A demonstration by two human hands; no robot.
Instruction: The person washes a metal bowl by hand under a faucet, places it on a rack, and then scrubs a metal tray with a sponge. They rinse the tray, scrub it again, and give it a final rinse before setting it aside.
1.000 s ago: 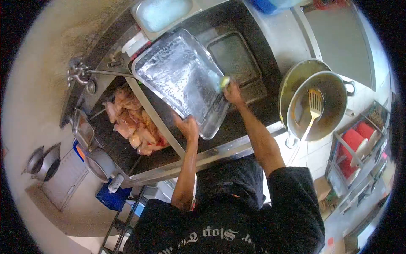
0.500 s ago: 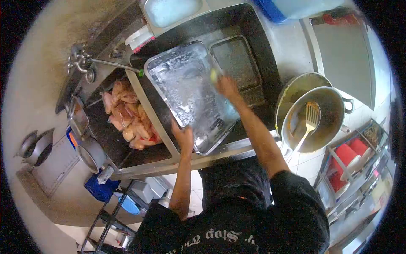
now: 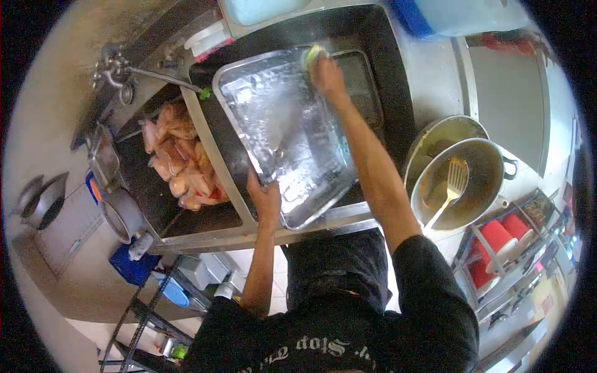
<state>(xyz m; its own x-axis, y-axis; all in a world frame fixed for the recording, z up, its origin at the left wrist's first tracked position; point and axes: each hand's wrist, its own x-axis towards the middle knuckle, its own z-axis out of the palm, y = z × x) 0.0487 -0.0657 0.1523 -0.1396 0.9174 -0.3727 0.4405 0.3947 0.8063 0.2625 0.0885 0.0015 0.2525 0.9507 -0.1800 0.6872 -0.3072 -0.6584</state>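
A wet, soapy metal tray (image 3: 286, 137) is held tilted over the right sink basin (image 3: 385, 56). My left hand (image 3: 266, 202) grips its near left edge, fingers closed around the rim. At the tray's far right corner, my right hand (image 3: 328, 79) presses a yellow-green sponge (image 3: 314, 56) against the metal. Behind the right forearm, a second metal tray (image 3: 360, 81) lies in the basin, partly hidden.
Bagged raw chicken (image 3: 180, 158) fills part of the left basin, near the faucet (image 3: 115, 71). To the right stands a large pot (image 3: 479, 208) with a slotted spatula (image 3: 456, 180) in it. A saucepan (image 3: 121, 214) sits at the left edge.
My right hand has moved the sponge up along the tray's right side to its far corner. My left hand keeps its hold on the tray. The whole view has shifted slightly.
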